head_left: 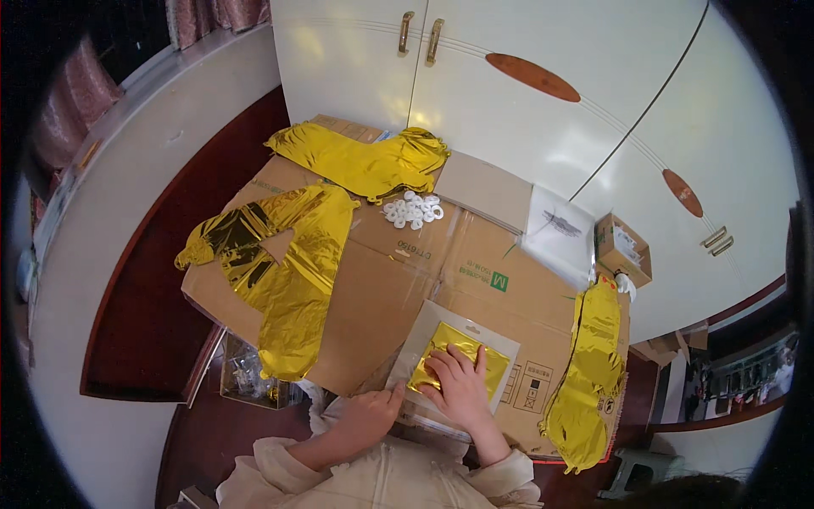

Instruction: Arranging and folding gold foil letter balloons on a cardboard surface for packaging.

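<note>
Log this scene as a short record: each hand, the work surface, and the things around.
Left hand: curled at the near-left edge of the packet; grip unclear
Right hand: spread over the folded gold foil
Packet form: flat, pale border, hang slot at far edge
Surface: brown cardboard
To the left: broad gold foil shape
Far side: bent gold foil shape, white rings
To the right: long gold foil shape, small open box beyond

Looks like home room, judging by pale cabinet doors [343,64], gold-toned handles [435,42], pink curtains [78,110], dark-red floor [202,437].
</note>
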{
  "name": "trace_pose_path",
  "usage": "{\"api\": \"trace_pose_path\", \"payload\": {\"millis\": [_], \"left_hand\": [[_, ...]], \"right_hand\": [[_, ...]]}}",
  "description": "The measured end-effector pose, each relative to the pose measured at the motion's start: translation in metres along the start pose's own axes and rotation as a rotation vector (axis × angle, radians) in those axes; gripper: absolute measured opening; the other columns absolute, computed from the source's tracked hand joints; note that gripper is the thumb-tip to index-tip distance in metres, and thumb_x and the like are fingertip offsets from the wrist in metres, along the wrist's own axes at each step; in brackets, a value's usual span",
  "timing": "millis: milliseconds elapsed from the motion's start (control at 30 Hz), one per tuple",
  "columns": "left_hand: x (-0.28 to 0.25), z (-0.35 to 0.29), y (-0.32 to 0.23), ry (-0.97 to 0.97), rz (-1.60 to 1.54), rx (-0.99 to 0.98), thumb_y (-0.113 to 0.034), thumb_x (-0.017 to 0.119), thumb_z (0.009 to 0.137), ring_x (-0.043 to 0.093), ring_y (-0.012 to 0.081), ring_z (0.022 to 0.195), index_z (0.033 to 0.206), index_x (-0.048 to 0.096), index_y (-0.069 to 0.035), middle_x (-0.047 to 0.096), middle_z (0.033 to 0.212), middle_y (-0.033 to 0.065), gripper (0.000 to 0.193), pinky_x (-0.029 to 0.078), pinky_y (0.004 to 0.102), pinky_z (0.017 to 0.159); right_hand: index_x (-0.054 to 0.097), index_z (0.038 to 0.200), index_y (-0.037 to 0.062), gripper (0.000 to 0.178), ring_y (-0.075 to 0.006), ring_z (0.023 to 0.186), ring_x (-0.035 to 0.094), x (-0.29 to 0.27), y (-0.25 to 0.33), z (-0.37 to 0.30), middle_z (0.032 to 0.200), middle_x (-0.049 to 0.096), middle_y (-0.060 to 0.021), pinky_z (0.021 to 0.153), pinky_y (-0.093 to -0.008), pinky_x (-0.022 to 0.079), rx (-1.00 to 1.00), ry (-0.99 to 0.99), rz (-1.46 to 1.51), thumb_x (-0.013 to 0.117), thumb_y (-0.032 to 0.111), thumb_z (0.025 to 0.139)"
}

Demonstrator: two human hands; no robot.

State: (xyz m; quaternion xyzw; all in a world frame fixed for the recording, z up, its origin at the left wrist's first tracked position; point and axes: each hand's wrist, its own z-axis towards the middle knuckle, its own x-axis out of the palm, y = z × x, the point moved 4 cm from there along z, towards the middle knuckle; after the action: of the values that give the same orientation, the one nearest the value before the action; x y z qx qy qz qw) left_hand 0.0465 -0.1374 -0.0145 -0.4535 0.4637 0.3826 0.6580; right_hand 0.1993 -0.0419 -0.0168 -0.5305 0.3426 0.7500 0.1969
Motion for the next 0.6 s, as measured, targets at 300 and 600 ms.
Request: {"api": "trace_pose_path", "payload": {"millis": [300, 600], "left_hand": [[-0.003, 0.004, 0.008, 0.002, -0.091, 0.034, -0.010, 0.059, 0.080, 0.063, 0.0236, 0.061, 0.126, 0.058, 0.002, 0.061, 0.072, 0.0085, 0.047, 0.052, 0.0346, 0.055], [-0.014, 0.001, 0.012, 0.067, -0.104, 0.046, -0.012, 0.059, 0.081, 0.063, 0.0220, 0.067, 0.128, 0.059, -0.004, 0.059, 0.075, 0.0071, 0.047, 0.054, 0.0339, 0.059]], "right_hand": [[0.061, 0.119, 0.0161, 0.047, -0.0245, 0.130, 0.043, 0.000, 0.000, 0.000, 0.129, 0.056, 0.0007, 0.109, -0.0679, 0.017, -0.001, 0.009, -0.013, 0.062, 0.050, 0.086], [0.063, 0.115, 0.0198, 0.040, -0.0240, 0.130, 0.042, -0.001, 0.001, 0.001, 0.128, 0.056, 0.0011, 0.108, -0.0700, 0.019, -0.009, 0.017, -0.019, 0.062, 0.048, 0.086]]}}
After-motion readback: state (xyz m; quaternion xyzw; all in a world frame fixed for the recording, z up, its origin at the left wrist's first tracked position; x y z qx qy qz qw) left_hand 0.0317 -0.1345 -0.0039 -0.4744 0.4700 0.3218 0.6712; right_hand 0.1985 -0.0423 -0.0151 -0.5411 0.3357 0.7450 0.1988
